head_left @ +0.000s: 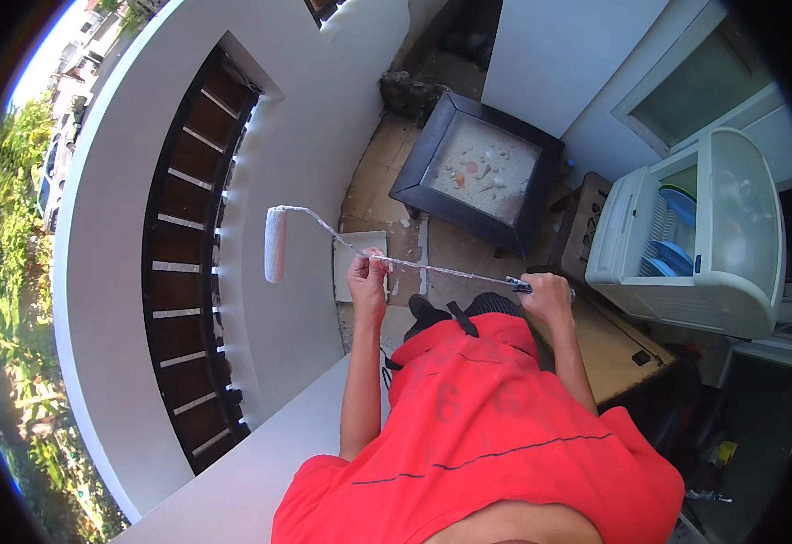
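Observation:
A paint roller with a whitish sleeve and a long, paint-spattered rod spans from left to right in front of my body. My right hand is closed around its dark handle. Farther along the rod, toward the roller sleeve, the fingers of my left hand are pinched on the metal. The sleeve hangs upright near the white wall, and whether it touches the wall is hard to tell.
Wooden slats in a dark frame fill a wall opening at left. A dark-framed glass-top table with shells stands ahead. At right are a white dish cabinet with blue plates and a tan-topped box. A pale board lies on the floor.

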`<state>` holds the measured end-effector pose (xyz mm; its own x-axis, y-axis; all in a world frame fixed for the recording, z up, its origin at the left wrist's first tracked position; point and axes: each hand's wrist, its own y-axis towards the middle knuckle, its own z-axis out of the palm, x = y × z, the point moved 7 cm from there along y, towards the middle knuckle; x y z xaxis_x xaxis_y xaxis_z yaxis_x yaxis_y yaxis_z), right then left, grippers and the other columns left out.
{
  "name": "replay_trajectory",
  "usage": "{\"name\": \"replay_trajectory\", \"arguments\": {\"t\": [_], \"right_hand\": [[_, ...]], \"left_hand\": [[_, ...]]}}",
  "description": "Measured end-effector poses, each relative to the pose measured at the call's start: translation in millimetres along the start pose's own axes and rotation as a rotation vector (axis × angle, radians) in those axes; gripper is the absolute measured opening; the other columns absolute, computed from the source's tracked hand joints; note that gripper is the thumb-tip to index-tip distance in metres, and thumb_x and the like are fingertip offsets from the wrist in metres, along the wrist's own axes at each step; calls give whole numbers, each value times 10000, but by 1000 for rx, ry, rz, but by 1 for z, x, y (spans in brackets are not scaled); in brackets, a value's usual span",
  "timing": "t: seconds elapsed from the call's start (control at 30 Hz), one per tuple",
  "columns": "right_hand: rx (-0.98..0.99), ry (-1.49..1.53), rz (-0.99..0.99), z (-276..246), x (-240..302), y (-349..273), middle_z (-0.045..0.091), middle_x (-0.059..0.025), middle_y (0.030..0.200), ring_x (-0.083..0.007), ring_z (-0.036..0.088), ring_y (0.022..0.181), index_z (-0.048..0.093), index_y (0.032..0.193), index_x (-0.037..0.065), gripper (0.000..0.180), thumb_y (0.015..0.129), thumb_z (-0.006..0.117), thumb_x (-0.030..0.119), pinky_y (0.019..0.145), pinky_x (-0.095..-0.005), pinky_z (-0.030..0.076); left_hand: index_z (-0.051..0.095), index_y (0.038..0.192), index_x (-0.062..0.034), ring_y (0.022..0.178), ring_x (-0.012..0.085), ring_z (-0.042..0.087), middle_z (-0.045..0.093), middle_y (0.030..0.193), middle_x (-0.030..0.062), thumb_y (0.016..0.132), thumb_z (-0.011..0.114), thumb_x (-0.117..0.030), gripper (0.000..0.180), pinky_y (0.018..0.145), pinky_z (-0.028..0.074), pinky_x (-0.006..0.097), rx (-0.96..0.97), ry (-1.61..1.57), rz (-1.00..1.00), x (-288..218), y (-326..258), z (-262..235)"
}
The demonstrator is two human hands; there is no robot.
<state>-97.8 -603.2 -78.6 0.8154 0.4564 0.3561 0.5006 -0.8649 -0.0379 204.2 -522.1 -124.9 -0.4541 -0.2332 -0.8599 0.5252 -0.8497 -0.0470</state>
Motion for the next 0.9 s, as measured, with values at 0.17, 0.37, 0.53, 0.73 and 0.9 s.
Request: {"name": "replay_trajectory", "arguments": {"t": [0.17,0.37,0.53,0.73,0.9], "right_hand": [[69,-14,-57,17,24,45,616,-144,668,-324,608,646,641,693,99,145,664,641,241,590,-415,483],[157,1,-193,39,44,111,603,-136,633,-316,603,611,634,666,101,106,643,628,204,569,-423,479],[172,19,-279,51,56,191,610,-125,636,-308,610,624,634,666,111,129,661,620,239,570,-417,484],[135,3,-268,42,57,279,613,-126,627,-309,618,614,641,666,119,131,678,601,244,571,-415,494],[52,40,-113,41,3,342,601,-150,637,-353,594,623,663,702,136,108,685,614,231,576,-448,477]], "left_hand": [[508,910,-59,664,103,452,473,844,14,884,574,-221,177,591,400,263,-44,-106,3,-6,19,-31],[500,875,-53,665,97,445,452,805,12,859,605,-241,216,590,391,243,-156,-181,21,-14,42,-59],[524,904,-40,655,92,451,471,782,8,863,604,-235,215,587,398,241,-277,-77,83,-30,83,-74],[559,902,-27,610,72,455,507,729,-6,878,597,-217,195,568,405,219,-529,106,22,-40,148,-79],[563,882,-40,600,74,466,500,706,-11,899,565,-234,194,567,405,228,-548,278,-50,-39,183,-81]]}}
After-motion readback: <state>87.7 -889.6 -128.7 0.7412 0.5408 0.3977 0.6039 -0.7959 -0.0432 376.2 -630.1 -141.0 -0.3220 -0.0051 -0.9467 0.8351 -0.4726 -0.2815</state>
